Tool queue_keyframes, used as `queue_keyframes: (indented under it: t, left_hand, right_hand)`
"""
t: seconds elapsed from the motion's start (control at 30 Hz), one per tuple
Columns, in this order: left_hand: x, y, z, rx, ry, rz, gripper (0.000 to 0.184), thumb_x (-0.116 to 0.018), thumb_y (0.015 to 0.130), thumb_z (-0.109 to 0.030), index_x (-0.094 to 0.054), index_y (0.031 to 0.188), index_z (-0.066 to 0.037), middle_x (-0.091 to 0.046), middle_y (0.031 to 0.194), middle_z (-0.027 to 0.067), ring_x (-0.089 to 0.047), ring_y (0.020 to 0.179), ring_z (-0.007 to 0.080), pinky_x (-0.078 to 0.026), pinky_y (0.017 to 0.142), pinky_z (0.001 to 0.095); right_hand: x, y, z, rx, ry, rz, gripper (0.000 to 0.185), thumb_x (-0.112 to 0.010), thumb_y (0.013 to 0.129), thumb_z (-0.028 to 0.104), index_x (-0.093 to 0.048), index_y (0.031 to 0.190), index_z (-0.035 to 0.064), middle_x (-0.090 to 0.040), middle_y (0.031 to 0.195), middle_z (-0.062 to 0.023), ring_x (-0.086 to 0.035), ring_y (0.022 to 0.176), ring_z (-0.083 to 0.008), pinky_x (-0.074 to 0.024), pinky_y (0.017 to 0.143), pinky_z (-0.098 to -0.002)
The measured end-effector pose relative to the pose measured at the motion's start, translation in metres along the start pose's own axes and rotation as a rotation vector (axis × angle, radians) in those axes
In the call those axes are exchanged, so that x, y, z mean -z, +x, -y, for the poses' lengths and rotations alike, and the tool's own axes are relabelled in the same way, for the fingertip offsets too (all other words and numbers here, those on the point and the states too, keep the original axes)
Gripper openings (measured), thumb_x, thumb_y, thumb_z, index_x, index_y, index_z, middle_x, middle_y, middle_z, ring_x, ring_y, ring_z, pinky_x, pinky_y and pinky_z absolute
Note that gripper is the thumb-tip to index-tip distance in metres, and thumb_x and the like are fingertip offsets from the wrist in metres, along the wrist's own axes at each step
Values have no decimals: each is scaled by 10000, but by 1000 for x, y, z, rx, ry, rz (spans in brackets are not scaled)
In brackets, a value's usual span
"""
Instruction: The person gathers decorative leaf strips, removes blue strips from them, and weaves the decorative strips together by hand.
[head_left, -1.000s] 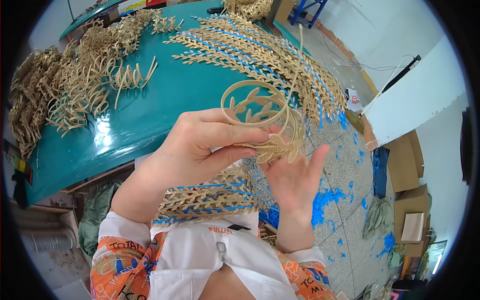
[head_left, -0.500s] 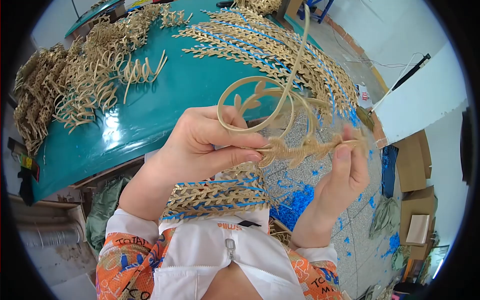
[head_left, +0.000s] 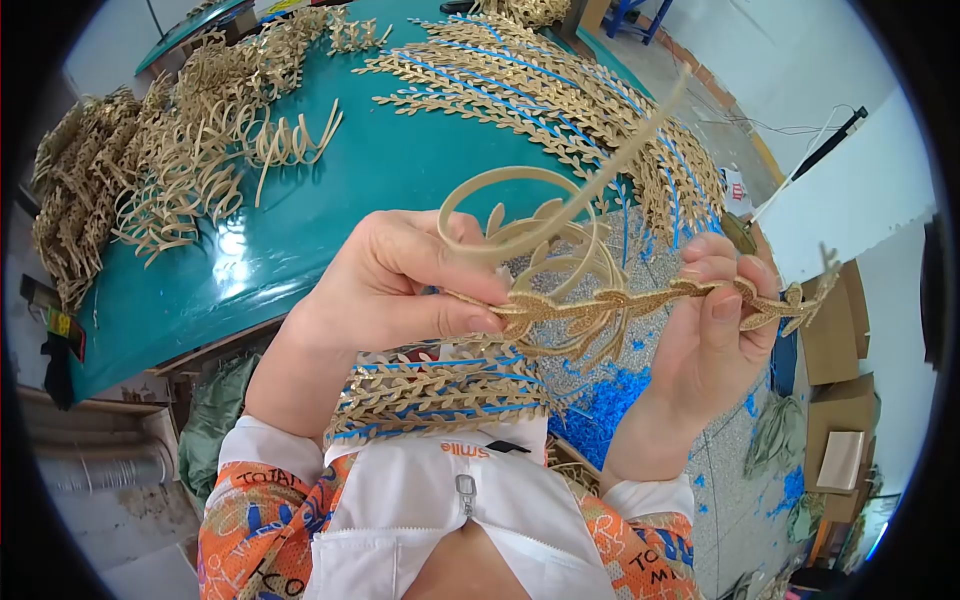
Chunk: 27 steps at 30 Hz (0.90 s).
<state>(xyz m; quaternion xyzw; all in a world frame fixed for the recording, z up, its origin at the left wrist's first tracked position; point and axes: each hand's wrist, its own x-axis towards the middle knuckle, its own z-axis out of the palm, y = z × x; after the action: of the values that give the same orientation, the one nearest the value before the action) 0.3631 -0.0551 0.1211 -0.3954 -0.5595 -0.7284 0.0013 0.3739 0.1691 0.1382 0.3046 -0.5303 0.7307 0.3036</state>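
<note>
Currently, the left hand (head_left: pixel 390 290) pinches one end of the gold leaf strip (head_left: pixel 600 312) between thumb and fingers. The right hand (head_left: pixel 715 325) pinches the strip nearer its other end. The strip spans both hands, above the blue scraps (head_left: pixel 605 405); a pale loop (head_left: pixel 515 175) rises beside the left fingers.
</note>
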Motion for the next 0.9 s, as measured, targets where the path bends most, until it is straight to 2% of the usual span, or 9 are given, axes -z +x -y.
queue_keyframes:
  t: [0.13, 0.2, 0.27, 0.37, 0.47, 0.57, 0.63, 0.7, 0.9]
  left_hand:
    - [2, 1, 2, 7, -2, 33, 209, -696, 632, 55, -648, 830, 11, -596, 756, 87, -509, 668, 141, -405, 594, 254]
    - [1, 3, 7, -64, 26, -13, 183, -710, 632, -25, -649, 794, 34, -600, 706, 132, -543, 592, 165, -399, 523, 275]
    - [3, 4, 5, -18, 19, -1, 181, -695, 641, 15, -648, 815, 23, -604, 750, 117, -533, 641, 157, -406, 556, 265]
    - [3, 5, 7, 23, 12, 1, 194, -680, 652, 51, -646, 839, 15, -610, 797, 106, -525, 691, 154, -416, 590, 260]
    - [2, 5, 7, 22, -13, -6, 190, -682, 654, 41, -646, 839, 16, -610, 791, 110, -527, 689, 160, -416, 591, 269]
    - [0, 7, 9, -29, -27, -18, 170, -692, 647, 7, -648, 810, 27, -599, 743, 119, -543, 647, 178, -419, 566, 278]
    - [2, 7, 10, -83, -17, -26, 161, -699, 641, -21, -650, 782, 38, -590, 703, 128, -559, 608, 192, -422, 542, 282]
    - [5, 7, 9, -76, -25, 62, 183, -693, 639, 30, -652, 817, 20, -600, 748, 106, -519, 657, 157, -394, 551, 275]
    - [11, 10, 10, -116, -6, 143, 183, -694, 636, 10, -657, 815, 23, -598, 718, 110, -512, 634, 158, -389, 536, 281]
  right_hand:
    - [-1, 8, -4, 43, -15, 40, 269, -651, 736, 118, -566, 986, 70, -623, 743, -134, -535, 813, -243, -448, 676, -339]
    - [-2, 12, -2, 94, -37, 77, 258, -648, 739, 123, -568, 979, 74, -625, 752, -132, -531, 790, -237, -437, 661, -331]
    - [-2, 16, 4, 145, -58, 113, 248, -645, 742, 129, -571, 972, 78, -626, 761, -130, -527, 768, -231, -426, 646, -323]
    - [1, 18, 15, 306, -318, 314, 269, -566, 810, 195, -560, 1053, 81, -599, 717, -76, -470, 751, -216, -337, 749, -397]
    - [1, 18, 13, 286, -358, 336, 269, -560, 814, 178, -554, 1060, 69, -602, 727, -78, -481, 768, -221, -339, 744, -406]
    - [-2, 18, -2, 263, -185, 175, 274, -565, 809, 160, -550, 1062, 56, -609, 743, -88, -492, 790, -229, -350, 739, -404]
    - [-2, 18, -7, 116, 13, 113, 287, -640, 733, 51, -573, 1011, 80, -616, 776, -124, -545, 755, -230, -453, 639, -322]
    - [-3, 17, -13, 87, 47, 90, 306, -640, 730, 33, -569, 1025, 71, -614, 786, -132, -556, 747, -229, -465, 640, -321]
    - [-7, 18, -23, -32, 126, 70, 292, -637, 734, 18, -566, 1017, 18, -620, 801, -138, -603, 735, -217, -493, 677, -314]
